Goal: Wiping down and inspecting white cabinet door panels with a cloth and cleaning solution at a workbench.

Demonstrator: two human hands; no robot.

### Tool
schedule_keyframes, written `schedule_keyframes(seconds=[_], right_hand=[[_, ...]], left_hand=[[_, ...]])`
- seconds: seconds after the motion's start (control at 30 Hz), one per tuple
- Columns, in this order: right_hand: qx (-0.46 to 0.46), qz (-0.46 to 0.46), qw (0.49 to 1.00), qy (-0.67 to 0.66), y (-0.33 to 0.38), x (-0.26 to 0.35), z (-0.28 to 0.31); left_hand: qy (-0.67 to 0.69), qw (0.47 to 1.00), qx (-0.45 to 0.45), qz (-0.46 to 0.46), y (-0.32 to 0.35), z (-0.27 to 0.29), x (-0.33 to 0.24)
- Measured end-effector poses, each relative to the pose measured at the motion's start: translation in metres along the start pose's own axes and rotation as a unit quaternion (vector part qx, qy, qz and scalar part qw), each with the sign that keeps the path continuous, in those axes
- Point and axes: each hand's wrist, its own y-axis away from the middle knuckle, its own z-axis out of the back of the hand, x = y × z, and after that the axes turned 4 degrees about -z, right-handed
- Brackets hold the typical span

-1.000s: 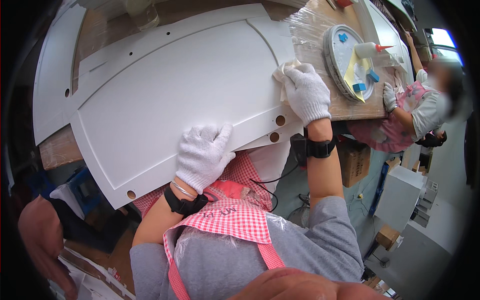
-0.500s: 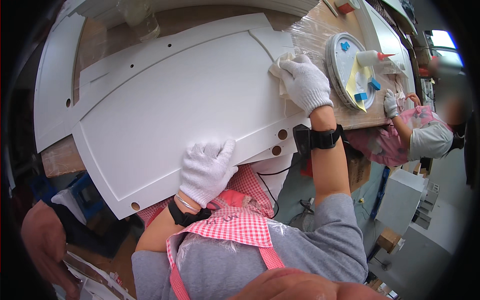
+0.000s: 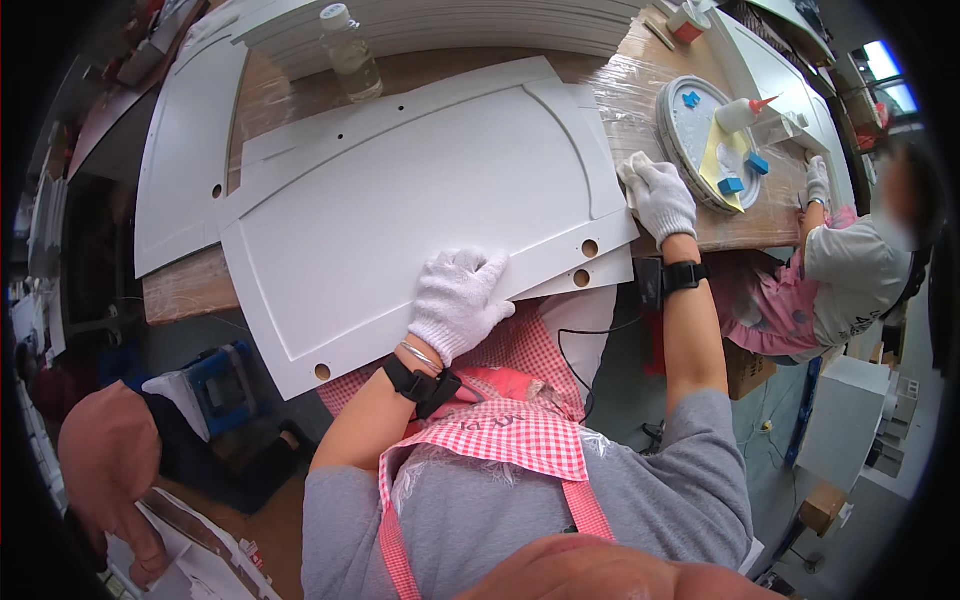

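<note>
Big wooden surface (image 3: 690,215) wrapped in clear film, with a white door panel (image 3: 420,200) lying flat on it, its near edge hanging over the surface's near edge. Left hand (image 3: 457,300), gloved, is spread flat and pressing down on that overhanging edge. Right hand (image 3: 662,198) is curled around a white cloth (image 3: 633,172) at the panel's right edge. A round tray (image 3: 690,115) with a glue bottle (image 3: 742,113) sits by the surface's right edge.

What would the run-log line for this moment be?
left hand: flat on white panel | right hand: pressing cloth at panel edge | bottle: upright behind
</note>
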Motion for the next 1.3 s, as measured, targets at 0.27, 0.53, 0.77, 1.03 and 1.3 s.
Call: schedule_keyframes(seconds=[0.27,0.53,0.77,1.03,1.3], right_hand=[[-0.176,-0.003,0.984,0.003,0.087,-0.022,0.032],[0.044,0.095,0.922,-0.373,0.172,0.047,0.024],[0.168,0.124,0.92,-0.332,0.2,0.086,0.032],[0.46,-0.015,0.485,-0.744,0.206,0.101,-0.035],[0.322,0.076,0.457,-0.826,0.235,0.152,0.012]], left_hand=[[-0.076,0.929,-0.226,0.282,0.117,0.051,0.094],[0.412,0.724,-0.284,0.475,0.234,0.063,0.103],[0.628,0.618,-0.283,0.38,0.241,0.088,0.102],[0.717,0.648,-0.197,0.168,0.229,0.123,0.072],[0.704,0.666,-0.238,0.071,0.22,0.17,0.036]])
